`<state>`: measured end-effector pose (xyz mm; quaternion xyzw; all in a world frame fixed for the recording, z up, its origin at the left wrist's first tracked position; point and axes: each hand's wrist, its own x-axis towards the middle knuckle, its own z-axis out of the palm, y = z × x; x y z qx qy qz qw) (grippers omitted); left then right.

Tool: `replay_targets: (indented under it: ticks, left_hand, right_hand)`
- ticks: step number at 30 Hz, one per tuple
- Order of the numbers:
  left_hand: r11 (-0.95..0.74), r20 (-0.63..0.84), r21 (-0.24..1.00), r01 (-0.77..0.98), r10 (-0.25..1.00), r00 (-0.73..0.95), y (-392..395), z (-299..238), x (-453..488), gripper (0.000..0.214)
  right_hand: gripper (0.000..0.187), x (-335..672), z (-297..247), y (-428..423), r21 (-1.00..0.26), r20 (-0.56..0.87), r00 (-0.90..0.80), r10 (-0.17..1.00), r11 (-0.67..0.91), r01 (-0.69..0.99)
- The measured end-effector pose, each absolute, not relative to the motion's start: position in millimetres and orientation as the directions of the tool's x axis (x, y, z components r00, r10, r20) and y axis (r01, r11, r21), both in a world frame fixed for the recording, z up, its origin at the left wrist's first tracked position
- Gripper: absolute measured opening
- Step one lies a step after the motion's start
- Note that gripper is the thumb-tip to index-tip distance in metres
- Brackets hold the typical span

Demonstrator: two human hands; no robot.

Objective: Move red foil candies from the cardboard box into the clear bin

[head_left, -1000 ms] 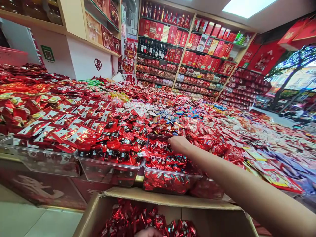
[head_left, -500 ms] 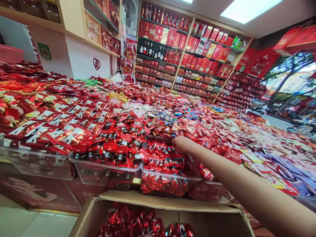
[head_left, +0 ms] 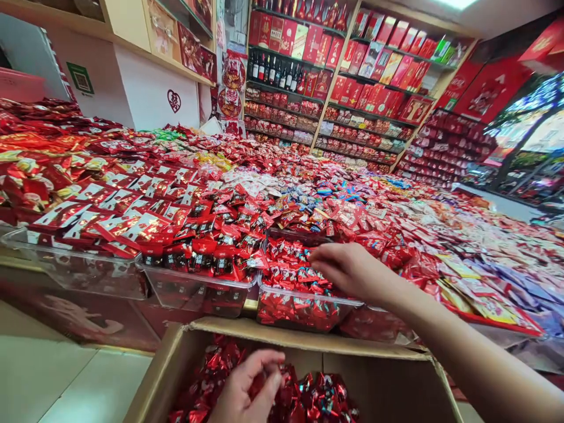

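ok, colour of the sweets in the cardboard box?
Shiny red foil sweets, a few teal glints; head view, inside the cardboard box.

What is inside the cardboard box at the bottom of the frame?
The cardboard box holds shiny red foil-wrapped candies. The left hand reaches into them, fingers curled around some. How deep the pile goes is hidden, as is the box floor.
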<state>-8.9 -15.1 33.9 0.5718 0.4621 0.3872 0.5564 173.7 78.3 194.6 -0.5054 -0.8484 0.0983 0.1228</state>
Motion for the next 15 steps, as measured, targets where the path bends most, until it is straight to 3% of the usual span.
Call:
replay_targets:
  ticks: [3, 5, 8, 12, 15]
  left_hand:
    - [-0.081, 0.073, 0.989, 0.125, 0.995, 0.071, -9, 70, -6, 0.022]
    - [-0.162, 0.158, 0.973, 0.167, 0.987, 0.037, -5, 87, 1, 0.019]
    - [-0.155, 0.141, 0.974, 0.162, 0.985, 0.095, -3, 98, 11, 0.015]
    - [0.019, -0.012, 0.999, -0.037, 0.983, 0.182, -5, 95, 16, 0.020]
    - [0.152, -0.119, 0.985, -0.084, 0.945, 0.304, -7, 90, 13, 0.024]
  right_hand:
    - [0.015, 161, 172, 8, -0.687, -0.028, -0.445, 0.895, 0.306, 0.659]
    - [0.021, 151, 146, -24, -0.843, -0.120, -0.447, 0.887, 0.146, 0.517]
    - [0.022, 141, 111, -42, -0.940, -0.131, -0.324, 0.937, -0.014, 0.342]
    - [0.027, 146, 92, -38, -0.974, -0.225, -0.159, 0.961, -0.223, 0.027]
    - [0.029, 154, 90, -36, -0.960, -0.236, -0.123, 0.964, -0.251, -0.126]
